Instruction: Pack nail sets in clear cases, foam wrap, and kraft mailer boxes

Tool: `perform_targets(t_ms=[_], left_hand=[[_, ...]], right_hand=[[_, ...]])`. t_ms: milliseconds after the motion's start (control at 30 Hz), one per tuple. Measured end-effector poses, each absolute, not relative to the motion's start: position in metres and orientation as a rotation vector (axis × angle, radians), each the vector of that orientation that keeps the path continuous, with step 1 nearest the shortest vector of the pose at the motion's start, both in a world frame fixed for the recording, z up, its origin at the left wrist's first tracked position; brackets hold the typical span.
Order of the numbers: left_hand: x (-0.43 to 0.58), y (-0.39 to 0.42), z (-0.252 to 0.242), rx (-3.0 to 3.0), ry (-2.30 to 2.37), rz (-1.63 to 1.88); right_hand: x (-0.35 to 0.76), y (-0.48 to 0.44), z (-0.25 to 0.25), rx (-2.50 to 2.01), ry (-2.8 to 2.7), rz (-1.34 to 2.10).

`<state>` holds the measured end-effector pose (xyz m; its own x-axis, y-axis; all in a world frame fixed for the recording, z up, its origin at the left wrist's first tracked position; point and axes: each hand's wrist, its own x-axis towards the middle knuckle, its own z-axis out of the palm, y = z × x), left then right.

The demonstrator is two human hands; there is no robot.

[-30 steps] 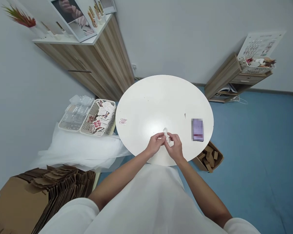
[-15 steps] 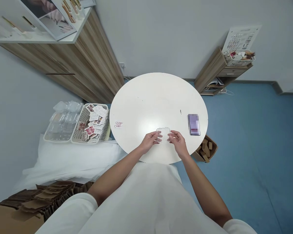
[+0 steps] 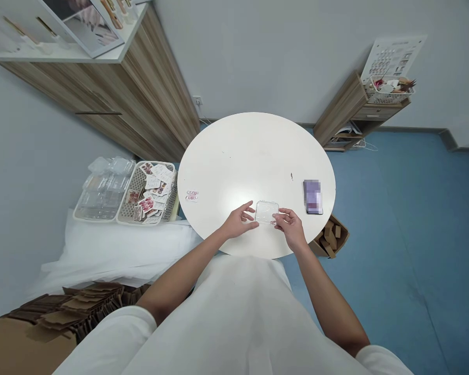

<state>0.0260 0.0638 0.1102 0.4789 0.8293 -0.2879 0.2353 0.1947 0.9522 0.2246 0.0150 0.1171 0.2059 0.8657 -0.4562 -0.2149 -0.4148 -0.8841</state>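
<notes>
A small clear plastic box (image 3: 266, 211) is over the near part of the round white table (image 3: 257, 151). My right hand (image 3: 291, 227) grips its right edge between thumb and fingers. Beside the box's left edge, my left hand (image 3: 239, 222) has its thumb and fingers spread apart with nothing in them. A small sheet of pink press-on nails (image 3: 192, 196) lies at the table's left side. Toward the right edge rests a phone (image 3: 313, 197) with a purplish, blurred screen.
Left of the table stand a white basket of printed cards (image 3: 150, 195) and a white basket of clear plastic boxes (image 3: 103, 195). An open carton (image 3: 331, 237) with small brown boxes sits on the floor at right. Folded cardboard (image 3: 74, 317) is at lower left.
My left hand has let go of the clear plastic box and opened beside it. My right hand still holds the box, now slightly farther right. The view has shifted a little.
</notes>
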Motion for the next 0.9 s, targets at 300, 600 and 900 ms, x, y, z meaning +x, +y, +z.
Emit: perform_targets(t_ms=[300, 600, 900], left_hand=[[0.034, 0.071, 0.122, 1.752, 0.966, 0.505], [0.038, 0.068, 0.126, 1.693, 0.918, 0.566], [0.037, 0.06, 0.124, 1.472, 0.935, 0.569]], right_hand=[[0.231, 0.012, 0.123, -1.518, -0.71, 1.401], [0.245, 0.013, 0.127, -1.473, -1.253, 1.285], [0.247, 0.025, 0.142, -1.357, -1.633, 1.298]])
